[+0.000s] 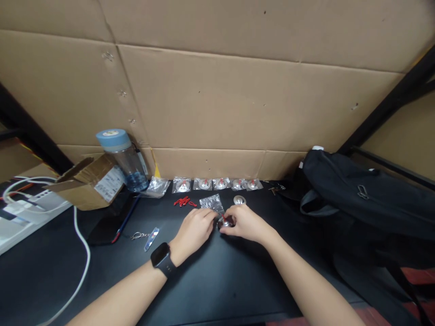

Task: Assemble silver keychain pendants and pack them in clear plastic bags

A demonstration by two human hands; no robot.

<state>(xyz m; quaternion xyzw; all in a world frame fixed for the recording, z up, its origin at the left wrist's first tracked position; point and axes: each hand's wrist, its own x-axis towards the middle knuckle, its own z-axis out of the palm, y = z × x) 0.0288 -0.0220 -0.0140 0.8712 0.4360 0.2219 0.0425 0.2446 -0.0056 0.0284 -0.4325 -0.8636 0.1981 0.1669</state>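
In the head view, a round metal piece (225, 223) with a red part on top is held near the middle of the black tabletop (210, 280), pinched between the thumb and fingers of the right hand (244, 222). The fingers of the left hand (197, 228) are bent close beside it; whether anything is gripped there cannot be told. The piece appears to be steadied while its red part is worked on; a firm right-hand pinch and fine left fingertip work seem to be called for. A clear packet (210, 203), a metal disc (239, 199) and loose red pieces (185, 201) are set out just beyond. Behind them, wrapped pieces (183, 185) are lined up below a cardboard panel (217, 104), flanked by a bottle (118, 156) and a black bag (367, 199).
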